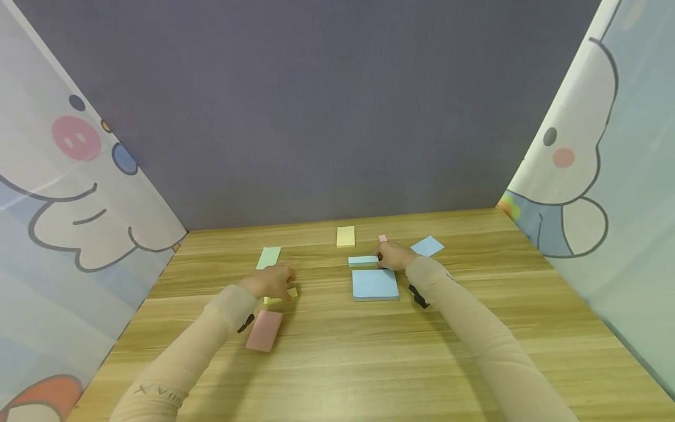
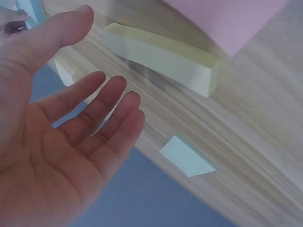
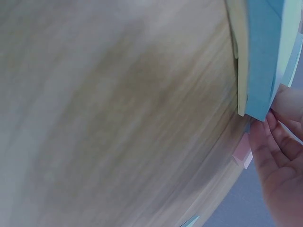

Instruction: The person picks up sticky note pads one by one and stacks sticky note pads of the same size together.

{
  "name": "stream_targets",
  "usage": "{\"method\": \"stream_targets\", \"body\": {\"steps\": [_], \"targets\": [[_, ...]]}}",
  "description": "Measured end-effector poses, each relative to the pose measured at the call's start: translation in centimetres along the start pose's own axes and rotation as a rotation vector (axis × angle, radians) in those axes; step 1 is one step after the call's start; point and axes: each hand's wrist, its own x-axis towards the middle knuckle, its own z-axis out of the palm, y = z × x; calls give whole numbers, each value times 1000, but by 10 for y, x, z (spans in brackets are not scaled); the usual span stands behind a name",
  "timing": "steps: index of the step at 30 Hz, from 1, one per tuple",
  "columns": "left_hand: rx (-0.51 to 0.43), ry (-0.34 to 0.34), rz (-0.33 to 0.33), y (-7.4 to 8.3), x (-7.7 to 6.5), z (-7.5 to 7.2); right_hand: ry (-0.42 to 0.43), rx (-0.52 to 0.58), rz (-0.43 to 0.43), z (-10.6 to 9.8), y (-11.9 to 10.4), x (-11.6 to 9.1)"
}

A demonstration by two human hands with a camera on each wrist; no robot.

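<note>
My left hand (image 1: 269, 282) hovers with loosely spread fingers over a narrow yellow sticky-note pad (image 2: 163, 59). Its palm and fingers hold nothing in the left wrist view. A pink pad (image 1: 264, 331) lies nearer to me, and a pale green pad (image 1: 269, 257) lies just beyond this hand. With thumb and fingertips, my right hand (image 1: 394, 256) pinches the right end of a narrow light-blue pad (image 1: 362, 261). Directly in front of that strip is a larger square blue pad (image 1: 375, 285); its thick edge hides part of the right fingertips in the right wrist view.
A yellow pad (image 1: 345, 236) lies near the back of the wooden table (image 1: 337, 363). Past the right hand are a small pink pad (image 1: 382, 238) and a blue note turned cornerwise (image 1: 428, 246). A grey panel (image 1: 337, 117) closes the back, with cartoon-print sheets at both sides.
</note>
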Motion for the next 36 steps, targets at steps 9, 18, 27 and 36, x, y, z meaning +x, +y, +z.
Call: {"method": "stream_targets", "body": {"steps": [9, 18, 27, 36], "targets": [[-15, -15, -21, -8, -4, 5, -1, -10, -9, 0, 2, 0], [-20, 16, -14, -18, 0, 17, -12, 11, 16, 2, 4, 1], [18, 86, 45, -22, 1, 24, -8, 24, 3, 2, 5, 2], [-19, 105, 52, -30, 2, 27, -15, 10, 28, 1, 4, 3]]}}
